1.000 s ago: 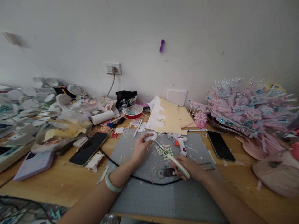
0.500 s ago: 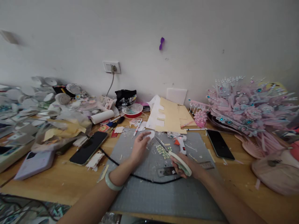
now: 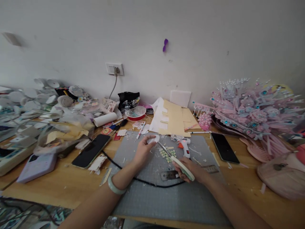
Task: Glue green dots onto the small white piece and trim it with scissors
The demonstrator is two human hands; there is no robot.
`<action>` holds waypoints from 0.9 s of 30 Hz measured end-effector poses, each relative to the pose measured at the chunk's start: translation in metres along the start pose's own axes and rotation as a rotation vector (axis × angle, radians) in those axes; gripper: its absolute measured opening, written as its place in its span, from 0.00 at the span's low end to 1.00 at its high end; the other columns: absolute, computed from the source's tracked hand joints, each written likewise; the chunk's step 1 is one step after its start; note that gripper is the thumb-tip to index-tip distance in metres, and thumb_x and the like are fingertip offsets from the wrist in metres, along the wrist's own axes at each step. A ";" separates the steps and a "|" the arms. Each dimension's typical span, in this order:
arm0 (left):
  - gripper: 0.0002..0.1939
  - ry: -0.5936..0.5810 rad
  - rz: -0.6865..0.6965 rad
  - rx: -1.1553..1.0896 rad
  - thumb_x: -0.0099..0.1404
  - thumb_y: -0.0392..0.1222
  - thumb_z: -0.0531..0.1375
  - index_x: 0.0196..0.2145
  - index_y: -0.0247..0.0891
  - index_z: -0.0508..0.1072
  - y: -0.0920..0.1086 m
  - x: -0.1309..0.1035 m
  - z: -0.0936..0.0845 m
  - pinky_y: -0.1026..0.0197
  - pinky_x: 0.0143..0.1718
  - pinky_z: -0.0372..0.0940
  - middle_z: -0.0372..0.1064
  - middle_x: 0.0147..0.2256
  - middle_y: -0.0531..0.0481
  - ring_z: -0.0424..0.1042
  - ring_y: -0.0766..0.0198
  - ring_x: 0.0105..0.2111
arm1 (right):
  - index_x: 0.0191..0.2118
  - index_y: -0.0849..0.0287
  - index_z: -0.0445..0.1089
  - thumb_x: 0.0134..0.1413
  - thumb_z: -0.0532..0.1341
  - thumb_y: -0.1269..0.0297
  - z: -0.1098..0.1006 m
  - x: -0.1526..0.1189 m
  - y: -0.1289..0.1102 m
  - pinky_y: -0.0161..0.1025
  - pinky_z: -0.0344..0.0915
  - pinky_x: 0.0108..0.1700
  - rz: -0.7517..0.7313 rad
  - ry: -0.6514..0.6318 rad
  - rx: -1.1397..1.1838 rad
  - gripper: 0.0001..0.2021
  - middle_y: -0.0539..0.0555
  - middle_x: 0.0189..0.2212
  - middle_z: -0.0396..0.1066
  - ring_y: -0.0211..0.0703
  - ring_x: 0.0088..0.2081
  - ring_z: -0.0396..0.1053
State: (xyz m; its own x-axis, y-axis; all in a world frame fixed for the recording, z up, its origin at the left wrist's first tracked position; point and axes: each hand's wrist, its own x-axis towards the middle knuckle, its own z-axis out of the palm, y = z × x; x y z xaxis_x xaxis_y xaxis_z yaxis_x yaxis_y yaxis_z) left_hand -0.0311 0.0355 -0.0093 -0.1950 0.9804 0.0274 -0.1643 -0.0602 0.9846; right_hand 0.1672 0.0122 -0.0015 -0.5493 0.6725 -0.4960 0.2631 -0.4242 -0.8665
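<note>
Between the thumb and fingers of my left hand (image 3: 144, 149) is a small white paper piece (image 3: 156, 139). My right hand (image 3: 187, 168) is closed round the pale handles of a pair of scissors (image 3: 182, 167). The blades point up and left, their tips at the paper's lower right edge. Below the blades, several small pale-green pieces (image 3: 166, 155) lie on the grey cutting mat (image 3: 152, 203). A metal ruler (image 3: 169, 175) passes under my right hand. A white glue gun (image 3: 186, 148) rests just beyond that hand.
Phones lie left (image 3: 91, 151) and right of the mat. A black cable (image 3: 152, 183) crosses it. Cream card sheets (image 3: 173, 121) lean at the back. Pink beaded ornaments (image 3: 254, 108) and a pink pouch (image 3: 281, 178) crowd the right; plastic bags (image 3: 64, 136) and craft supplies fill the left.
The scissor blades have closed together and their tips have moved to the paper's edge. My left hand has turned the white paper slightly.
</note>
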 end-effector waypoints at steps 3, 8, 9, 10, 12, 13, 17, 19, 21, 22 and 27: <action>0.13 -0.003 -0.003 0.001 0.46 0.37 0.60 0.33 0.37 0.69 0.001 0.000 0.000 0.67 0.31 0.56 0.68 0.30 0.54 0.64 0.68 0.28 | 0.21 0.60 0.56 0.37 0.59 0.48 0.001 0.000 -0.001 0.26 0.50 0.10 0.015 0.025 -0.023 0.19 0.42 0.11 0.55 0.26 0.11 0.52; 0.13 0.015 -0.031 0.031 0.45 0.36 0.59 0.33 0.37 0.69 0.006 -0.003 0.002 0.67 0.31 0.56 0.69 0.30 0.54 0.64 0.68 0.28 | 0.21 0.60 0.56 0.38 0.59 0.49 0.000 0.000 -0.001 0.26 0.50 0.09 -0.008 0.019 -0.036 0.19 0.42 0.11 0.54 0.27 0.11 0.52; 0.13 0.022 -0.026 0.042 0.45 0.36 0.59 0.33 0.37 0.70 0.007 -0.003 0.002 0.66 0.31 0.56 0.69 0.30 0.53 0.64 0.67 0.28 | 0.20 0.60 0.56 0.39 0.59 0.48 0.000 0.000 0.000 0.26 0.50 0.09 -0.012 0.014 -0.044 0.19 0.42 0.10 0.54 0.26 0.10 0.52; 0.14 0.026 -0.018 0.051 0.45 0.36 0.59 0.33 0.37 0.70 0.007 -0.003 0.002 0.66 0.31 0.57 0.69 0.30 0.53 0.64 0.67 0.28 | 0.20 0.60 0.56 0.39 0.58 0.48 0.000 0.001 0.000 0.26 0.50 0.09 -0.013 0.014 -0.051 0.19 0.42 0.10 0.54 0.27 0.10 0.52; 0.14 0.026 0.002 0.063 0.45 0.36 0.59 0.33 0.37 0.70 0.008 -0.003 0.001 0.66 0.31 0.57 0.69 0.31 0.52 0.64 0.66 0.28 | 0.20 0.60 0.55 0.39 0.58 0.48 -0.001 0.002 0.001 0.26 0.50 0.09 -0.009 0.023 -0.065 0.19 0.42 0.10 0.55 0.27 0.10 0.52; 0.14 0.024 0.011 0.065 0.45 0.36 0.59 0.34 0.37 0.71 0.007 -0.003 0.001 0.66 0.32 0.57 0.69 0.32 0.52 0.65 0.66 0.29 | 0.20 0.60 0.55 0.39 0.58 0.48 -0.001 0.002 0.001 0.26 0.50 0.09 -0.007 0.028 -0.071 0.19 0.42 0.10 0.55 0.27 0.10 0.52; 0.15 0.027 0.009 0.083 0.45 0.35 0.59 0.35 0.38 0.71 0.005 -0.001 0.000 0.65 0.33 0.57 0.69 0.33 0.53 0.65 0.66 0.30 | 0.20 0.60 0.55 0.39 0.59 0.49 -0.002 0.004 0.003 0.26 0.50 0.09 -0.014 0.026 -0.080 0.19 0.42 0.10 0.55 0.27 0.10 0.52; 0.16 0.024 0.005 0.081 0.45 0.35 0.59 0.35 0.38 0.71 0.005 -0.001 0.000 0.65 0.33 0.57 0.70 0.33 0.53 0.65 0.65 0.31 | 0.21 0.60 0.56 0.40 0.58 0.49 -0.002 0.004 0.004 0.27 0.50 0.09 -0.017 0.021 -0.072 0.18 0.42 0.11 0.55 0.27 0.10 0.52; 0.16 0.018 0.012 0.071 0.45 0.34 0.59 0.35 0.38 0.71 0.005 -0.001 0.000 0.65 0.35 0.57 0.70 0.34 0.52 0.65 0.65 0.33 | 0.22 0.60 0.57 0.40 0.58 0.48 -0.003 0.004 0.005 0.27 0.50 0.10 -0.018 0.026 -0.073 0.18 0.42 0.11 0.55 0.27 0.10 0.52; 0.15 0.017 0.019 0.068 0.45 0.34 0.59 0.35 0.38 0.71 0.004 -0.001 0.000 0.65 0.36 0.57 0.70 0.35 0.52 0.65 0.64 0.34 | 0.22 0.60 0.57 0.40 0.58 0.49 -0.003 0.004 0.005 0.27 0.50 0.10 -0.017 0.029 -0.078 0.18 0.42 0.11 0.55 0.27 0.10 0.52; 0.16 0.008 0.053 0.070 0.45 0.35 0.59 0.35 0.37 0.71 0.002 0.000 -0.002 0.64 0.39 0.56 0.69 0.37 0.50 0.65 0.62 0.38 | 0.22 0.61 0.57 0.40 0.57 0.48 -0.003 0.005 0.006 0.27 0.50 0.09 -0.023 0.018 -0.085 0.18 0.42 0.12 0.56 0.27 0.10 0.53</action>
State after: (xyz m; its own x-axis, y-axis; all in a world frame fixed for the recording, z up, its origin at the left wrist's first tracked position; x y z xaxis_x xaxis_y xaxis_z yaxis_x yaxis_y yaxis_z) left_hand -0.0336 0.0354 -0.0077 -0.2090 0.9747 0.0789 -0.0860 -0.0987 0.9914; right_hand 0.1686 0.0147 -0.0097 -0.5421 0.6925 -0.4760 0.3173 -0.3558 -0.8790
